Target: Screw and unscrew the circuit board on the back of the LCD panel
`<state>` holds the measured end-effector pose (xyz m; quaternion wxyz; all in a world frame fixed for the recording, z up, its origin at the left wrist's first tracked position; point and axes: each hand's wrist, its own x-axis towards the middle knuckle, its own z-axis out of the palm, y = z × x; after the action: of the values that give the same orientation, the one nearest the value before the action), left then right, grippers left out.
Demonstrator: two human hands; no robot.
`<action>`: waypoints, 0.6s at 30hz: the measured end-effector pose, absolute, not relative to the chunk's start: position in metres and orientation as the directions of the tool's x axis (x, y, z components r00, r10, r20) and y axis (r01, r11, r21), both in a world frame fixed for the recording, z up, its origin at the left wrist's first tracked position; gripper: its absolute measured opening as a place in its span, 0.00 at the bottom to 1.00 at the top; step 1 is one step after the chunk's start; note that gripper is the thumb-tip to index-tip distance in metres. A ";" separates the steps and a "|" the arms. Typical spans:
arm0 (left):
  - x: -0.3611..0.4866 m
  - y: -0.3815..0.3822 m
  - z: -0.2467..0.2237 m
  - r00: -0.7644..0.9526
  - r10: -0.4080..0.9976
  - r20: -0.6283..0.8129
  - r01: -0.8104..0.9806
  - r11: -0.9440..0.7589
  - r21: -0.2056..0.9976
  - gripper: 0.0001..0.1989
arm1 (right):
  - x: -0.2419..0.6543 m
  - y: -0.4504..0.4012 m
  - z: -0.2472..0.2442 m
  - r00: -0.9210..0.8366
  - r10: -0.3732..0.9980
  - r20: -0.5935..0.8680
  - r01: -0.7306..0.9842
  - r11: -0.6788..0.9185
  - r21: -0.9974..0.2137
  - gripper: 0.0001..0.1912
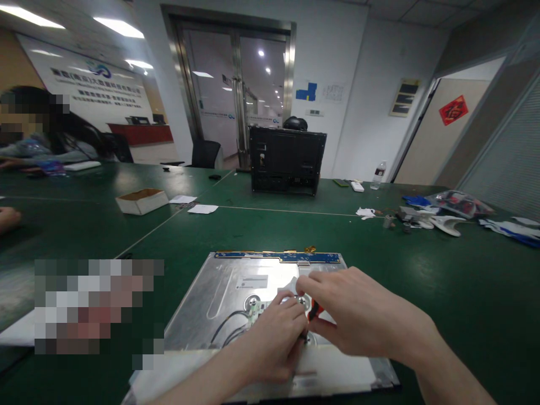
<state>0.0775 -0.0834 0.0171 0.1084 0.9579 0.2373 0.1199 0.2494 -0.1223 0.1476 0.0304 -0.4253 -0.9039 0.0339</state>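
A flat display panel (194, 304) lies metal back up in front of me, with a blue circuit board strip (261, 257) along its far edge. On its middle sits a small green circuit board (255, 312) with black cables (228, 326) running from it. My left hand (280, 329) is over this board, fingers bent and closed; what its fingertips grip is hidden. Close against it, my right hand (350, 309) is closed around a red-and-black handled tool (314, 309), mostly covered by the fingers. A whitish piece (291, 285) shows by the right fingertips.
Beyond the panel stands a black monitor housing (289, 160). An open cardboard box (142, 202) and papers (203, 208) are at the left. Plastic bags (459, 202), loose parts (415, 216) and a bottle (378, 175) lie or stand right. A person (50, 129) sits far left.
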 end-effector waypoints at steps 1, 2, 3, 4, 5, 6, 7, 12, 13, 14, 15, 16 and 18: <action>0.077 -0.083 0.017 0.859 0.479 0.179 0.427 -0.864 0.267 0.10 | 0.250 -0.124 0.148 -0.652 0.757 0.029 0.752 0.652 -0.094 0.08; 0.077 -0.084 0.016 0.860 0.478 0.181 0.424 -0.865 0.269 0.09 | 0.250 -0.125 0.149 -0.666 0.745 0.029 0.740 0.665 -0.095 0.09; 0.077 -0.084 0.016 0.861 0.476 0.182 0.422 -0.866 0.269 0.09 | 0.251 -0.125 0.149 -0.675 0.737 0.024 0.733 0.674 -0.089 0.09; 0.076 -0.084 0.016 0.861 0.475 0.184 0.421 -0.866 0.269 0.09 | 0.250 -0.125 0.149 -0.681 0.732 0.017 0.729 0.680 -0.080 0.09; 0.076 -0.084 0.017 0.860 0.475 0.185 0.421 -0.867 0.267 0.09 | 0.250 -0.124 0.149 -0.681 0.732 0.012 0.730 0.680 -0.066 0.08; 0.076 -0.084 0.017 0.860 0.476 0.186 0.422 -0.866 0.266 0.09 | 0.249 -0.123 0.148 -0.677 0.736 0.009 0.735 0.676 -0.053 0.08; 0.077 -0.084 0.018 0.858 0.478 0.186 0.424 -0.866 0.266 0.09 | 0.249 -0.122 0.148 -0.667 0.745 0.010 0.744 0.666 -0.042 0.08; 0.077 -0.085 0.020 0.859 0.477 0.184 0.424 -0.866 0.265 0.08 | 0.248 -0.118 0.144 -0.592 0.805 0.027 0.805 0.593 -0.030 0.06; 0.077 -0.085 0.020 0.858 0.480 0.183 0.427 -0.865 0.265 0.08 | 0.248 -0.118 0.144 -0.595 0.803 0.028 0.802 0.596 -0.038 0.06; 0.077 -0.085 0.019 0.856 0.483 0.182 0.430 -0.863 0.267 0.07 | 0.248 -0.119 0.145 -0.606 0.795 0.028 0.793 0.607 -0.049 0.06; 0.077 -0.084 0.019 0.855 0.485 0.181 0.432 -0.861 0.269 0.07 | 0.249 -0.121 0.146 -0.624 0.781 0.027 0.779 0.624 -0.060 0.07; 0.077 -0.084 0.019 0.855 0.486 0.180 0.431 -0.861 0.271 0.07 | 0.249 -0.122 0.147 -0.642 0.767 0.025 0.764 0.642 -0.069 0.08; 0.077 -0.084 0.019 0.860 0.478 0.178 0.424 -0.864 0.271 0.07 | 0.250 -0.124 0.149 -0.667 0.745 0.014 0.742 0.666 -0.073 0.09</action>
<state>0.0773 -0.0839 0.0185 0.1117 0.9579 0.2356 0.1203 0.2499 -0.1237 0.1488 0.0215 -0.4074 -0.9125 0.0306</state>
